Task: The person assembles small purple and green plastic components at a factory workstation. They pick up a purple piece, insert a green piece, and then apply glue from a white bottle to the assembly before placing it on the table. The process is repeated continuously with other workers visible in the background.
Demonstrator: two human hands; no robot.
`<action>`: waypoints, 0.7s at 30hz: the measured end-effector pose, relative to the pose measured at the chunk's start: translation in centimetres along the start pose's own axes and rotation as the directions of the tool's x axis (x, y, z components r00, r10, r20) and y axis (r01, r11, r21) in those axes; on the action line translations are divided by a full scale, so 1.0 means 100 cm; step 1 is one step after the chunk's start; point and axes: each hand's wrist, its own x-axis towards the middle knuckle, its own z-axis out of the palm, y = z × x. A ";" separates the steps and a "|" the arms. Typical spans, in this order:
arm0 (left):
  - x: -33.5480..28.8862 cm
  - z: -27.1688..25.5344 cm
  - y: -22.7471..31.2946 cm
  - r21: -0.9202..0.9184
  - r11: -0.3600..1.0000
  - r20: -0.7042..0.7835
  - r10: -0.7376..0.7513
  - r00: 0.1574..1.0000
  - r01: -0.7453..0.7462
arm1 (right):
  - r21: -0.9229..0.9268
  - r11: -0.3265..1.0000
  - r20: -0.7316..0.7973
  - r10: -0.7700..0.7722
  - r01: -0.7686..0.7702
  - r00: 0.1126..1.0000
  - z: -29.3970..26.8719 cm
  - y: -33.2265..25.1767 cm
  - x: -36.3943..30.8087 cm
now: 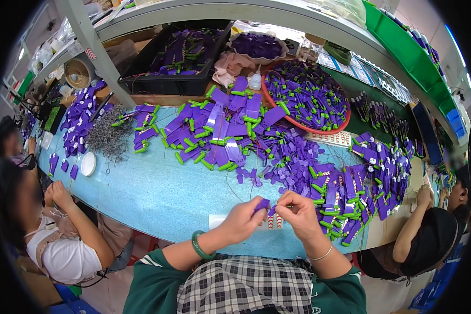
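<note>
Close to the table's near edge, my left hand is closed around a purple plastic piece, mostly covered by the fingers. Just beside it my right hand makes a pinch; a small purple bit shows by its fingertips, too small to name. Below both hands lies a pale sheet with red-and-white striped stickers. Small purple plastic pieces are heaped beyond my hands. To the right of my right hand spreads a pile of purple-and-green parts, some bearing striped stickers and thin wires.
Flat purple pieces with green ends cover the middle of the blue table. Behind stand a red basket and a black tray, both full. A white lid lies left, near tangled wires. Co-workers sit on both sides.
</note>
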 end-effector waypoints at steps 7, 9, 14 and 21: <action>-0.005 0.009 0.004 0.260 0.931 0.024 0.260 0.965 -0.257 | -0.265 0.953 -0.176 -0.197 0.146 0.964 0.017 0.015 -0.016; -0.004 0.010 0.002 0.258 0.936 0.018 0.242 0.970 -0.238 | -0.246 0.953 -0.217 -0.230 0.175 0.949 0.020 0.020 -0.017; -0.003 0.012 -0.001 0.394 0.885 0.076 0.238 0.968 -0.248 | -0.428 0.884 -0.115 -0.262 0.190 0.958 0.015 0.010 -0.016; 0.006 0.019 0.013 0.135 0.991 0.175 -0.002 0.985 -0.022 | -0.337 0.932 -0.149 -0.193 0.134 0.970 0.004 0.017 -0.020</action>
